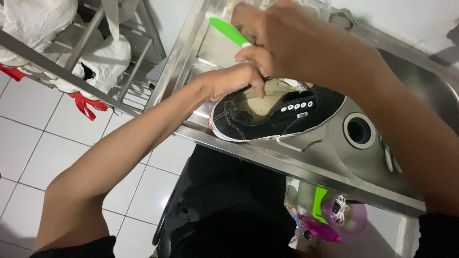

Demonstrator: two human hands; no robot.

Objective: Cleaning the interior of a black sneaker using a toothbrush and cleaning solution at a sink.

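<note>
head view: shoe (267,117), black canvas, white sole and eyelets, tan lining; lies on its side on the steel sink (330,148) ledge, long axis left-right, heel left. left hand (234,81) grips the collar. right hand (282,38) holds a green-handled brush (228,31).

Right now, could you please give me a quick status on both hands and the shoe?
Left hand grips black shoe at its opening. Right hand holds green-handled brush over it. Shoe lies in steel sink, drain clear beside it.

Black sneaker (279,114) lies on its side in the sink; green-handled brush (228,31) above.
</note>
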